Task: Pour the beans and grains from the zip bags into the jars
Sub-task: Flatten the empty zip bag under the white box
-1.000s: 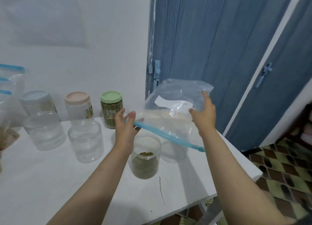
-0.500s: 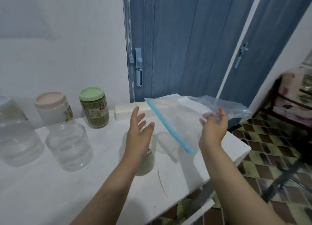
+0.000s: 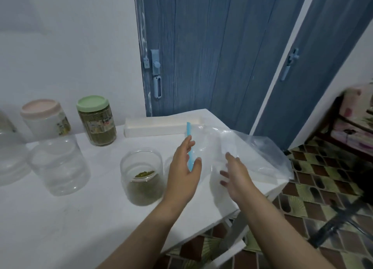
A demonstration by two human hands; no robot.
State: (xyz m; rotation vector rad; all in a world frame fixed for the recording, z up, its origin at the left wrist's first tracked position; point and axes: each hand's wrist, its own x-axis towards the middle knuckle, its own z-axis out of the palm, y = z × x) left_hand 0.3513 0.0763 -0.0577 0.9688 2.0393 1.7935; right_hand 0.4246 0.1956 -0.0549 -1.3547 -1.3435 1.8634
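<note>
An empty clear zip bag (image 3: 248,157) (blue seal strip toward 10 o'clock) lies flat at the desk's 3 o'clock corner. At its 9 o'clock, an open jar (image 3: 142,175) stands upright, holding green beans.

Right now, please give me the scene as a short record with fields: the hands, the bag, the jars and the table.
left hand: left hand, fingers straight, beside the blue zip strip
right hand: right hand, fingers spread, at the bag; contact unclear
zip bag: zip bag, looks empty, lying on the table's right end
open jar: open jar, partly filled with green beans
closed jar: green-lid jar, full
empty jar: clear jar, no lid
table: white table
</note>
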